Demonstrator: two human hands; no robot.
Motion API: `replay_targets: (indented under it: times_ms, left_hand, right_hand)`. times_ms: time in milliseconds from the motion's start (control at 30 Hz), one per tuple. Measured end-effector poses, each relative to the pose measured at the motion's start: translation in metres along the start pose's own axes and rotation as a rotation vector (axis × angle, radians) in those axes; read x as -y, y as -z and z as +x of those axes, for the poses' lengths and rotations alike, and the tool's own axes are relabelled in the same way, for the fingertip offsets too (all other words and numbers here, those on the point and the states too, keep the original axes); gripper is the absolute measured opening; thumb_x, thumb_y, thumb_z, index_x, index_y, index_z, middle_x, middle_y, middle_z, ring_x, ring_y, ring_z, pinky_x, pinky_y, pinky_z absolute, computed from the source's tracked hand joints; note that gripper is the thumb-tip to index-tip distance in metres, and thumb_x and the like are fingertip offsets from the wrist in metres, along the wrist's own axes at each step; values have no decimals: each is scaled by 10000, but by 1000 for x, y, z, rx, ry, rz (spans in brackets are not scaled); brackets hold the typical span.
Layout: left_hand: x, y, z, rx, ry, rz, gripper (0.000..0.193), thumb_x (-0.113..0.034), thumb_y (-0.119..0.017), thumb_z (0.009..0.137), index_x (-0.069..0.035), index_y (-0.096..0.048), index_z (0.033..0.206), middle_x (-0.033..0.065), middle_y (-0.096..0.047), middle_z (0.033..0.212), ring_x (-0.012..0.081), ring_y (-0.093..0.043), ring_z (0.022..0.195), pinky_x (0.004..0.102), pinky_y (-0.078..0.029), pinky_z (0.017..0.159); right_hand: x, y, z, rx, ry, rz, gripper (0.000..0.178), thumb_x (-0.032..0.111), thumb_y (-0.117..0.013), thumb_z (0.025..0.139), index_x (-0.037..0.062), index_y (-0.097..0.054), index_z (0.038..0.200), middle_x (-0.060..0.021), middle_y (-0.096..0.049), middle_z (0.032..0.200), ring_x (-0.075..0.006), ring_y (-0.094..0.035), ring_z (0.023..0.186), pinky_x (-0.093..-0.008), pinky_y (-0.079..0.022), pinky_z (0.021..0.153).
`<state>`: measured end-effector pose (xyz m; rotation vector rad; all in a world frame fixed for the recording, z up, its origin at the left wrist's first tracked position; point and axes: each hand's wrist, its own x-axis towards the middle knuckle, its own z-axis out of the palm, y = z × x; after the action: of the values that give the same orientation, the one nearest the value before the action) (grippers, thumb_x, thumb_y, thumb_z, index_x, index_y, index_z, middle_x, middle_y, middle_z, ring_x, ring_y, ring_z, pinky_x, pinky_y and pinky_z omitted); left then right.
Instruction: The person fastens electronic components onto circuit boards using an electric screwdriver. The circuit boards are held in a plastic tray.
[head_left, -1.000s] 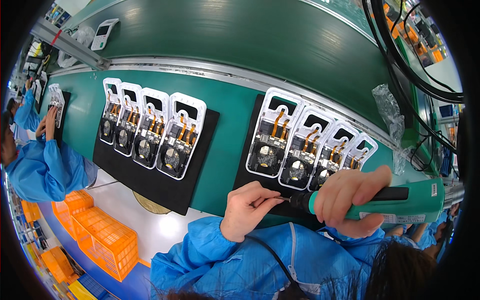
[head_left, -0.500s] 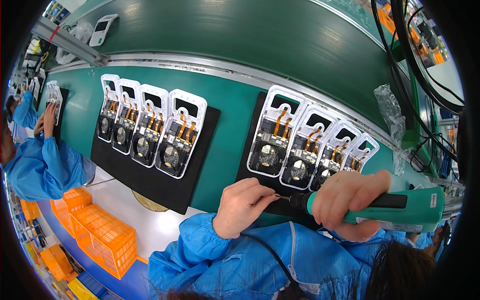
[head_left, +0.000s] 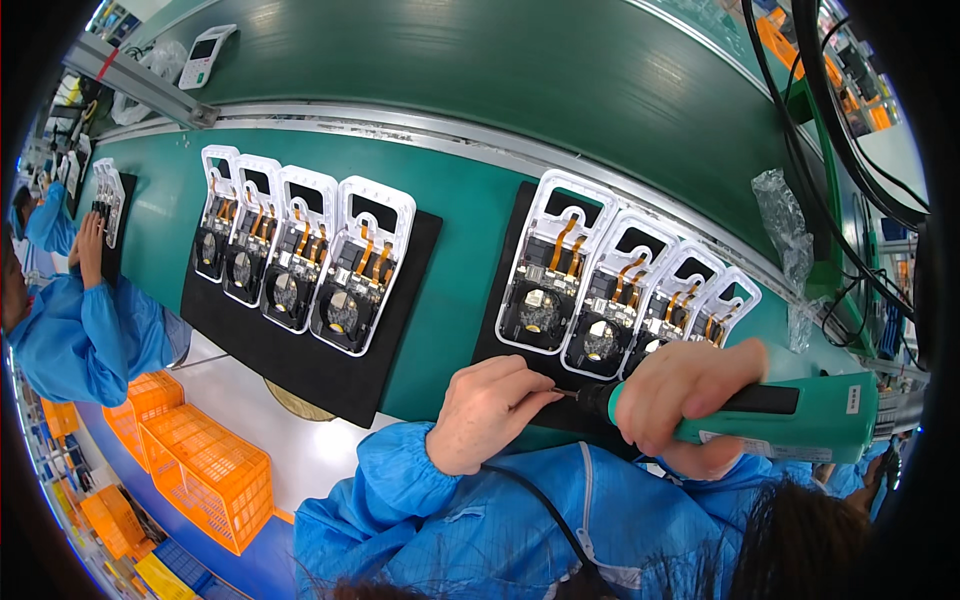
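Note:
My right hand is wrapped round a green electric screwdriver, held almost level with its black nose pointing left. My left hand pinches thumb and forefinger together at the tip of the thin bit; whatever sits between those fingertips is too small to make out. Just beyond both hands, several white-framed device housings with circuit boards and orange ribbon cables lie in an overlapping row on a black mat. The right hand hides part of the nearer housings.
Another row of similar housings rests on a second black mat to the left. Behind runs a green conveyor belt with a metal rail. Black cables hang at right. A co-worker in blue handles housings at far left, near orange crates.
The screwdriver and my right hand have shifted slightly left, bringing the tool's nose closer to my left fingertips. My left hand has barely moved.

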<state>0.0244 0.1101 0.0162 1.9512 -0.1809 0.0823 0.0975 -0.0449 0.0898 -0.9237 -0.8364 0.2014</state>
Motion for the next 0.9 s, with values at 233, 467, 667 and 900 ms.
replay_targets:
  times_ms: [233, 467, 667, 900]
  left_hand:
    - [6, -2, 0, -3, -72, 15, 159, -41, -711, 632, -36, -674, 786, 58, -483, 548, 166, -472, 466, 293, -358, 416]
    - [12, -2, -6, -206, -109, 267, 381, -22, -668, 689, -35, -608, 1066, 32, -404, 472, 152, -433, 383, 293, -339, 399]
    - [21, -9, -10, -94, -69, 783, 468, -26, -618, 708, -31, -544, 1170, 3, -363, 462, 121, -411, 374, 277, -339, 388]
    - [17, -6, -8, -106, -66, 777, 489, -16, -601, 656, -19, -559, 1143, -3, -373, 487, 114, -427, 400, 265, -351, 390]
  right_hand:
    - [-2, -1, 0, -28, 21, -19, 351, 310, -547, 864, 28, -342, 895, -89, -521, 513, -154, -468, 337, -259, -410, 309]
    - [6, 5, 12, -86, 58, -22, 338, 271, -570, 852, 19, -359, 931, -114, -531, 566, -171, -482, 398, -287, -424, 373]
    - [-12, -3, 35, -239, 97, -228, 395, 419, -494, 868, 73, -305, 897, -42, -469, 482, -120, -411, 303, -245, -367, 286]
    - [-35, -6, 42, -130, -44, -306, 404, 423, -507, 860, 62, -336, 914, -52, -480, 502, -135, -432, 357, -267, -389, 341]
